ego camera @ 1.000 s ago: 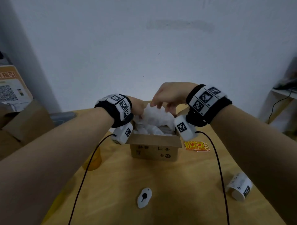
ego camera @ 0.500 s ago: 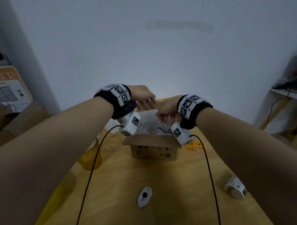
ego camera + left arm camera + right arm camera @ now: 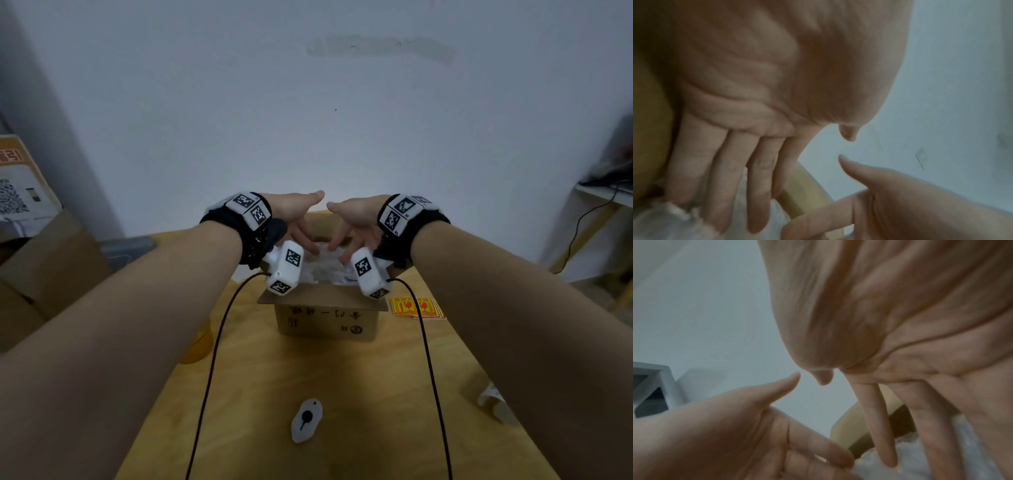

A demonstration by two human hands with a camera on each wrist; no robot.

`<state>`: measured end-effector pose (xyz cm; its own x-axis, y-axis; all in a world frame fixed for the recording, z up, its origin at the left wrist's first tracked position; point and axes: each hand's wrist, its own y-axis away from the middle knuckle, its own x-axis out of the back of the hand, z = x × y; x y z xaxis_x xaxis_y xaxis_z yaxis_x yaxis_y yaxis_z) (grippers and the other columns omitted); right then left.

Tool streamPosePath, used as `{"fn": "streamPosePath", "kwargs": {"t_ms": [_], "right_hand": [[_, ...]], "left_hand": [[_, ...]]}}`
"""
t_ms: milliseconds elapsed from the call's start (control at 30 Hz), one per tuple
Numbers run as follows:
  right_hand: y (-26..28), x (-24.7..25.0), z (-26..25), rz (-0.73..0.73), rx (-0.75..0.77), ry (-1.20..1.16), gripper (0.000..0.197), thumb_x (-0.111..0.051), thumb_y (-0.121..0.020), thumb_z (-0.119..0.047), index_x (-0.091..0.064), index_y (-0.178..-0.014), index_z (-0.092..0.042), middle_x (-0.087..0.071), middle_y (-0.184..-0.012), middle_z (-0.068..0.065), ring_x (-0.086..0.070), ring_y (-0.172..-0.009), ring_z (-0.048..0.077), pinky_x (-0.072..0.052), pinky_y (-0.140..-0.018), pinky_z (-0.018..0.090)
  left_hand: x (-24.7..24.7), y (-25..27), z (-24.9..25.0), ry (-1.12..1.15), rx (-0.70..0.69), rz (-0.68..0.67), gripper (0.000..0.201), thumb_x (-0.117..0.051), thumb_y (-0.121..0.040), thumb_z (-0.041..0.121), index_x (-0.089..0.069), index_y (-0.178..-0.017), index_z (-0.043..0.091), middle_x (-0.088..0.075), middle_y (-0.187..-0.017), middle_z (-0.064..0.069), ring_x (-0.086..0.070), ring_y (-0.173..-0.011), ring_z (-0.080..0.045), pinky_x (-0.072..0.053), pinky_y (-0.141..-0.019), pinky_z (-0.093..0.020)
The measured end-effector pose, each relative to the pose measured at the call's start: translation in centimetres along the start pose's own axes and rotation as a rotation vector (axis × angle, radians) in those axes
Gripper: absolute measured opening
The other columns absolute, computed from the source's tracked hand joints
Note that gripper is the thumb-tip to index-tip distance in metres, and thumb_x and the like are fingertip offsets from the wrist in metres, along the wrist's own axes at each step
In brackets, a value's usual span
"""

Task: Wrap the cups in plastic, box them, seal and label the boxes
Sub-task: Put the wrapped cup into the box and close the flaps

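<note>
Both hands have dropped and flattened since half a second ago, when they were bunched together above the box; the left hand (image 3: pixel 297 219) and right hand (image 3: pixel 356 221) now hover palm-down with fingers straight and spread, grasping nothing, their fingertips pressing on the white plastic wrap (image 3: pixel 325 265) that fills the open cardboard box (image 3: pixel 325 318). That flat-handed pose reads as tamping: the wrapped cup, presumably beneath the plastic (it is not itself visible), has to sit low enough for the flaps to fold shut. The box stands mid-counter (image 3: pixel 342 394), square to the person, within easy reach of both arms.

Placed ready beside it are the red-and-yellow labels (image 3: pixel 416 307), just to the box's right, and a roll of white tape or stickers (image 3: pixel 493 399) near the right forearm; a small white tool with a black knob (image 3: pixel 306 419) lies nearer the onlooker, and an amber cup (image 3: pixel 200 346) waits at the left edge.

Only the head view gives this layout. The wrist views add what it hides: from the left wrist, straight left fingers (image 3: pixel 758 186) resting on crinkled plastic, and from the right wrist, the far flap (image 3: pixel 855 423) standing upright behind the right index finger (image 3: pixel 879 426).
</note>
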<state>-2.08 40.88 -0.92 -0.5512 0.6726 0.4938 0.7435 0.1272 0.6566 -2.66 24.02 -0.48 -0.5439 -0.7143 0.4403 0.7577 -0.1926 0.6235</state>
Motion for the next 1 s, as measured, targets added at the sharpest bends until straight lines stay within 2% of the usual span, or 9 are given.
{"fn": "streamPosePath", "kwargs": {"t_ms": [67,133,233,300,500,700,867,933,1000], "right_hand": [[-0.3,0.1,-0.1,-0.025,-0.023,0.025,0.1,-0.007,-0.095,-0.081,-0.071,-0.112,-0.006,-0.051,-0.145,0.034,-0.046,-0.134,0.053,-0.035,-0.116,0.061],[-0.6,0.1,-0.2,-0.026,-0.032,0.054,0.102,-0.004,-0.093,-0.083,-0.072,-0.101,-0.009,-0.051,-0.146,0.034,-0.045,-0.133,0.052,-0.033,-0.117,0.061],[-1.1,0.1,-0.3,-0.036,-0.046,0.038,0.109,-0.003,-0.091,-0.085,-0.066,-0.13,-0.006,-0.048,-0.149,0.031,-0.045,-0.133,0.052,-0.034,-0.116,0.062],[-1.1,-0.1,-0.3,-0.048,-0.051,0.031,0.11,-0.005,-0.089,-0.088,-0.056,-0.145,-0.008,-0.05,-0.146,0.03,-0.049,-0.128,0.052,-0.037,-0.112,0.063],[-1.6,-0.3,-0.4,-0.039,-0.071,0.056,0.113,-0.004,-0.085,-0.092,-0.057,-0.144,-0.012,-0.058,-0.137,0.03,-0.049,-0.127,0.054,-0.035,-0.113,0.066],[-1.6,-0.8,0.0,-0.017,-0.054,0.056,0.111,-0.008,-0.083,-0.093,-0.058,-0.143,-0.014,-0.062,-0.133,0.027,-0.055,-0.12,0.052,-0.042,-0.108,0.063],[1.4,-2.0,0.4,0.109,0.062,0.099,0.084,-0.024,-0.097,-0.079,-0.064,-0.131,-0.013,-0.069,-0.121,0.019,-0.06,-0.114,0.04,-0.049,-0.105,0.053],[3.1,-2.0,0.4,0.229,0.177,0.11,0.06,-0.043,-0.102,-0.063,-0.07,-0.117,-0.011,-0.075,-0.11,0.013,-0.065,-0.091,0.031,-0.056,-0.089,0.043],[4.8,-1.7,0.5,0.362,0.306,0.082,0.036,-0.059,-0.1,-0.045,-0.073,-0.103,-0.012,-0.079,-0.097,0.009,-0.061,-0.071,0.025,-0.055,-0.07,0.034]], "left_hand": [[-0.2,-0.3,-0.3,-0.029,0.01,0.046,0.112,-0.016,-0.091,0.086,-0.047,-0.146,-0.006,-0.079,-0.101,-0.012,-0.064,-0.113,-0.032,-0.042,-0.111,-0.047],[-0.8,-0.5,-0.4,-0.058,0.039,0.062,0.111,-0.012,-0.091,0.085,-0.052,-0.141,-0.005,-0.078,-0.095,-0.01,-0.063,-0.107,-0.031,-0.042,-0.102,-0.044],[-1.4,-1.1,-0.2,-0.127,0.062,0.064,0.113,-0.008,-0.089,0.087,-0.051,-0.143,-0.003,-0.068,-0.128,-0.013,-0.05,-0.134,-0.033,-0.036,-0.11,-0.041],[-1.8,-1.3,0.1,-0.176,0.065,0.069,0.115,-0.009,-0.088,0.088,-0.048,-0.145,-0.003,-0.055,-0.146,-0.018,-0.045,-0.14,-0.036,-0.032,-0.119,-0.044],[-1.2,-1.8,-0.7,-0.146,0.056,-0.012,0.126,-0.011,-0.08,0.095,-0.04,-0.15,-0.005,-0.039,-0.158,-0.025,-0.04,-0.144,-0.042,-0.031,-0.121,-0.053],[-1.9,-1.1,-1.2,-0.091,0.038,-0.023,0.121,-0.011,-0.084,0.092,-0.031,-0.155,-0.004,-0.035,-0.16,-0.023,-0.042,-0.142,-0.039,-0.033,-0.119,-0.05],[-2.3,2.0,-1.0,-0.023,-0.031,0.009,0.101,-0.02,-0.096,0.08,-0.029,-0.157,-0.001,-0.039,-0.159,-0.021,-0.037,-0.147,-0.039,-0.028,-0.121,-0.058],[-2.1,4.1,-0.9,-0.041,-0.139,0.112,0.08,-0.035,-0.102,0.068,-0.046,-0.149,0.003,-0.051,-0.151,-0.015,-0.051,-0.136,-0.037,-0.041,-0.113,-0.057],[-1.7,6.1,-1.0,0.022,-0.327,0.302,0.05,-0.053,-0.104,0.045,-0.062,-0.135,0.006,-0.06,-0.141,-0.009,-0.061,-0.122,-0.03,-0.055,-0.098,-0.047]]}}
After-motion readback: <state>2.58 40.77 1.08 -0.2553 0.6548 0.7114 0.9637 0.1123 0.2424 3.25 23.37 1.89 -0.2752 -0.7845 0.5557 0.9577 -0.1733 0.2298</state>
